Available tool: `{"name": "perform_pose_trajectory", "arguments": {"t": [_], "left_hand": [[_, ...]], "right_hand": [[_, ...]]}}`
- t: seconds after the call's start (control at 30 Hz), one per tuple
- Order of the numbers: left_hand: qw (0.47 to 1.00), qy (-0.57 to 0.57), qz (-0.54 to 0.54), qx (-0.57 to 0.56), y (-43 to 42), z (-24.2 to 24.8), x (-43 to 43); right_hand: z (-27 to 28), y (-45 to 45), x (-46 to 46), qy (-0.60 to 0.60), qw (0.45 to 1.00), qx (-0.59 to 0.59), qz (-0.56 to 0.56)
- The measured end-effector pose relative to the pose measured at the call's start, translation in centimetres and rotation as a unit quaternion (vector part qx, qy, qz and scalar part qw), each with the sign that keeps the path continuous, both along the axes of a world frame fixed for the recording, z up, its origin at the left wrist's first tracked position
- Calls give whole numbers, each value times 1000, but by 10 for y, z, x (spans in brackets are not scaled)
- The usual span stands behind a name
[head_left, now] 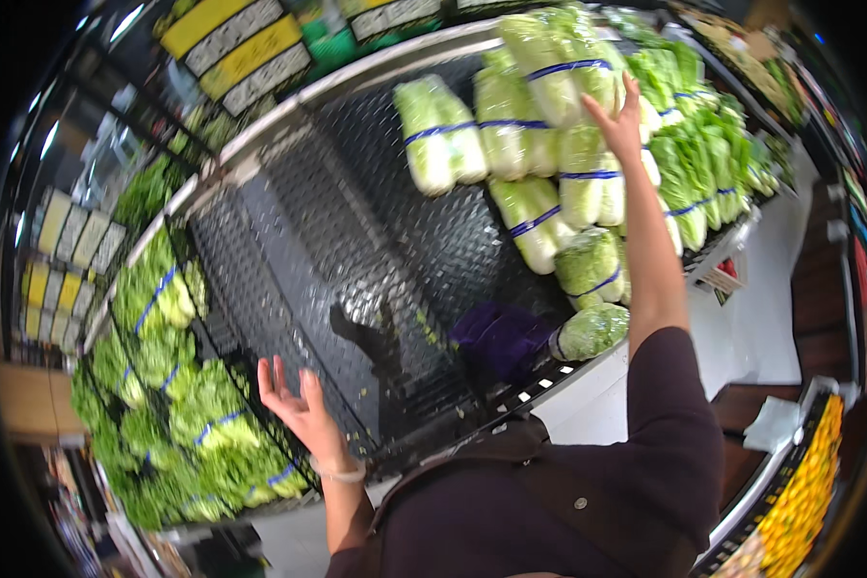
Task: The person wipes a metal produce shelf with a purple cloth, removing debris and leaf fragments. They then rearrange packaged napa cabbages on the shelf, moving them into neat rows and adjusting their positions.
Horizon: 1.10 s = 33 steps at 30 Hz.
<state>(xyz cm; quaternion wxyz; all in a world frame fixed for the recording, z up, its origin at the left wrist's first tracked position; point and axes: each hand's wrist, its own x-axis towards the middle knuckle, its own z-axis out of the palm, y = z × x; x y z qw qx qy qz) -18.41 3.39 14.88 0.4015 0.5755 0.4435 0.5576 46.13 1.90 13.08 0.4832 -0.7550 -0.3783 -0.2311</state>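
Observation:
Napa cabbages in clear wrap, bound with blue bands, lie in a stack on the right half of the black display shelf (289, 217). My right hand (619, 123) reaches to the upper stack, fingers spread, beside a pair of wrapped cabbages (563, 68); whether it touches them I cannot tell. Another banded pair (441, 137) lies at the stack's left end. Over the near left of the shelf my left hand (300, 408) hovers with fingers apart, holding nothing. Close by it are heads of leafy lettuce (202, 419) with blue bands.
Romaine lettuce (693, 173) stands beyond my right arm. A purple cloth-like item (506, 336) lies near the front edge, beside a smaller wrapped cabbage (591, 332). Yellow and white price signs (238, 50) line the back. Orange-yellow produce (802, 491) fills a bin at lower right.

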Motion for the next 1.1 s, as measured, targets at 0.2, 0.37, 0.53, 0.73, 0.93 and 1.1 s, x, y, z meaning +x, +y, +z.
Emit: {"name": "perform_pose_trajectory", "arguments": {"t": [0.2,0.37,0.53,0.73,0.93,1.1], "left_hand": [[988,16,144,-57,-8,-39,-39],[980,57,181,-61,-10,-50,-60],[978,62,189,-61,-7,-51,-79],[988,34,145,-42,-11,-57,-101],[983,87,151,-53,-7,-54,-102],[973,181,69,125,-5,-50,-66]], "right_hand": [[13,21,37,72,939,-320,-106],[13,-2,-134,-191,964,-106,153],[-51,-45,-342,144,822,-439,333],[-85,-23,-429,209,877,-326,285],[-94,-37,-422,491,798,-235,258],[-92,-26,-444,175,875,-373,255]]}}
